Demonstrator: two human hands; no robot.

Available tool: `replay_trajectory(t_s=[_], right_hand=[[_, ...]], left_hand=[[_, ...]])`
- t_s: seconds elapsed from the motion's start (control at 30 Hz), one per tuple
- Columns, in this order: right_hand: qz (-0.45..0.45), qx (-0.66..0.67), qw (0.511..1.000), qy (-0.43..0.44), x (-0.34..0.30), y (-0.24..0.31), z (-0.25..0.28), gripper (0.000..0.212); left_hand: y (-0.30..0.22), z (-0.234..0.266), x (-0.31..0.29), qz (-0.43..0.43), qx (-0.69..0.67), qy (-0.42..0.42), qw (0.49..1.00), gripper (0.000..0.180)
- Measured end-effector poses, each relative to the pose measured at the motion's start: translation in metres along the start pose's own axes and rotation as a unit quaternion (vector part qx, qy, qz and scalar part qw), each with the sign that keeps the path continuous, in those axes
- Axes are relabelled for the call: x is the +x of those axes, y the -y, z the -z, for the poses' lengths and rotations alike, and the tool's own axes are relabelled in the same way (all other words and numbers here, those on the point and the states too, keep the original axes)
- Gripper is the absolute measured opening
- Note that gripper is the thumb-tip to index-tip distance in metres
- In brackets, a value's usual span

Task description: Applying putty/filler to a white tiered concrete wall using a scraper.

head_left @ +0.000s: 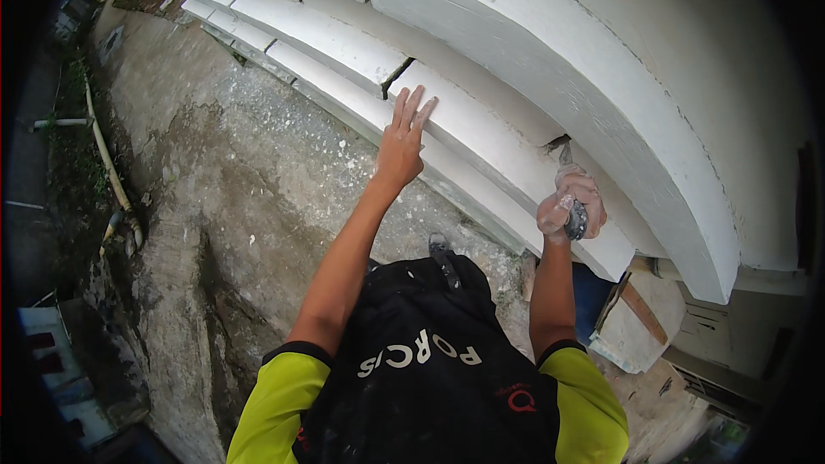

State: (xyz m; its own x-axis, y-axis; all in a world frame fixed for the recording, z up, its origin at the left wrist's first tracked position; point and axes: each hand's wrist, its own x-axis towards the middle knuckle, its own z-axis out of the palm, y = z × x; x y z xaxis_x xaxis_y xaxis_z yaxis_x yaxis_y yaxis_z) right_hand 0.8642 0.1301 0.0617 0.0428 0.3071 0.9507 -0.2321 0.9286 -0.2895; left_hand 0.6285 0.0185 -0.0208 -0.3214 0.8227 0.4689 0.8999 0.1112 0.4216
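My left hand (400,148) rests with its fingers stretched out on the edge of a white stepped moulding (490,137), just below a dark open joint (396,76). In my right hand (571,198), dusted with white, is a putty knife (565,155) with a dark, paint-smeared handle end. The fingers are wrapped round its handle. Its narrow blade points up to a small dark gap (557,143) in the recess between two white ledges. Whether the blade tip touches the gap, I cannot tell.
A larger curved white ledge (550,43) runs above, with another open joint. Far below lies a stained concrete floor (241,155). Pipes (107,159) run along the left. A pale board (634,326) and a blue object (589,296) sit below the moulding at right.
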Motion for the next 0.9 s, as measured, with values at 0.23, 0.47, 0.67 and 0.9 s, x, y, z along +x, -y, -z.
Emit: replay_trajectory(t_s=[0.23,0.47,0.67,0.9], right_hand=[[-0.053,-0.009,0.998,-0.015,-0.003,-0.005,0.001,0.029],[-0.053,0.008,0.999,-0.007,-0.007,-0.005,-0.002,0.021],[-0.115,-0.002,0.993,0.001,-0.021,-0.007,0.011,0.026],[-0.145,0.057,0.986,-0.052,-0.029,0.057,0.052,0.018]], left_hand=[[0.000,-0.001,-0.002,0.004,-0.004,-0.019,1.000,0.101],[0.001,-0.003,-0.003,0.008,-0.021,-0.016,1.000,0.099],[-0.010,0.008,-0.001,0.031,0.017,0.015,0.999,0.094],[-0.064,0.017,0.005,-0.009,0.117,0.136,0.984,0.080]])
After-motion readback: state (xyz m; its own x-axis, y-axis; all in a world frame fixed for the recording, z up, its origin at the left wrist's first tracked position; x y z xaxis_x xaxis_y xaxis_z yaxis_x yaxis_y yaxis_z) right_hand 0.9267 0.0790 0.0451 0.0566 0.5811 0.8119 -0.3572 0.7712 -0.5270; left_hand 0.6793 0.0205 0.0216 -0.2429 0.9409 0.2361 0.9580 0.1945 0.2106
